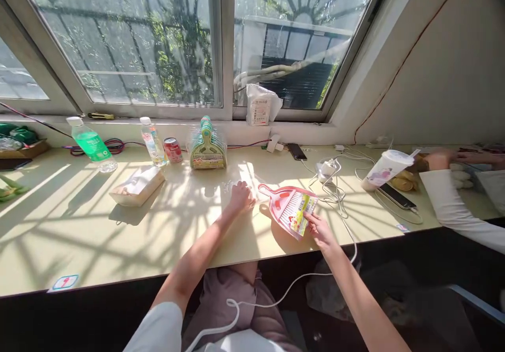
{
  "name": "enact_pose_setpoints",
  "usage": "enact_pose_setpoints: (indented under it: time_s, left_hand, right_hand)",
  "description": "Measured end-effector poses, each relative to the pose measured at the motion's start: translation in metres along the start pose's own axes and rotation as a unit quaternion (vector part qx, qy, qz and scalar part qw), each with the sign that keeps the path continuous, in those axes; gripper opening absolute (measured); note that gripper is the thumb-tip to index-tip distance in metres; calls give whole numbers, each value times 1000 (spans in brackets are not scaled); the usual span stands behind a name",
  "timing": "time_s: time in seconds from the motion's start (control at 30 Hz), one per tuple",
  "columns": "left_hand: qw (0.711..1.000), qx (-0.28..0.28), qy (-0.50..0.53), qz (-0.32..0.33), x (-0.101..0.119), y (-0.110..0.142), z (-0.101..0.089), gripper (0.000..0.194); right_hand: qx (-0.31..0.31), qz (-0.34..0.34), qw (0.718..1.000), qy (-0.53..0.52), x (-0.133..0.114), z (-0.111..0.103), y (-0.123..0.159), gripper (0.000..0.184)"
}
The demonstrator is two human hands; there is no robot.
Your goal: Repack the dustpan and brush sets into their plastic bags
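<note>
My right hand (319, 230) pinches the lower right edge of a pink dustpan (276, 202), at the yellow label card (302, 212) lying over its brush bristles. The dustpan is tilted just above the table's front part, its looped handle pointing left. Left of that handle, my left hand (241, 198) is closed at the table, its fingers curled. A clear, crumpled bit of what looks like plastic shows beside its knuckles; whether the fingers grip it is hard to see. Behind it stands a stack of green dustpans (208, 154) in clear wrapping.
Along the left are a green-labelled bottle (91, 146), another bottle (153, 142), a red can (172, 150) and a tissue pack (137, 186). A phone (296, 151), white cables (334, 189) and a cup (389, 169) lie right. Another person's sleeve (445, 199) reaches in there.
</note>
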State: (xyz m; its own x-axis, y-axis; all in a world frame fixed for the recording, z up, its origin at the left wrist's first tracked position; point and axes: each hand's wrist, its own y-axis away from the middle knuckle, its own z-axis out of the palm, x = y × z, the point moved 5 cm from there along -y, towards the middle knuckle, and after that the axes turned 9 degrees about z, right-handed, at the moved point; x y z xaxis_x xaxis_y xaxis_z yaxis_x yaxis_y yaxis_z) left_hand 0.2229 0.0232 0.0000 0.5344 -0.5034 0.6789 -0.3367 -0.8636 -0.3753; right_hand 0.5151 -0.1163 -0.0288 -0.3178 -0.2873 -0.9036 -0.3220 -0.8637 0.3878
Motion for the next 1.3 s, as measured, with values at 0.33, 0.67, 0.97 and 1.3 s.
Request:
enact_pose_setpoints:
  time_s: [0.33,0.67,0.97,1.3]
  left_hand:
    - [990,37,7,-136,-22,8,-24,10]
    - [987,130,-81,-56,3,9,-39,20]
    - [972,162,-167,4,9,11,-45,19]
    - [985,98,-88,107,29,7,-39,15]
  right_hand:
    - [-25,6,1000,1,-11,41,-9,23]
    - [-79,-43,993,81,-29,74,-15,34]
    - [-57,-99,993,25,-20,101,-32,62]
    - [-72,-87,993,-13,8,151,-33,65]
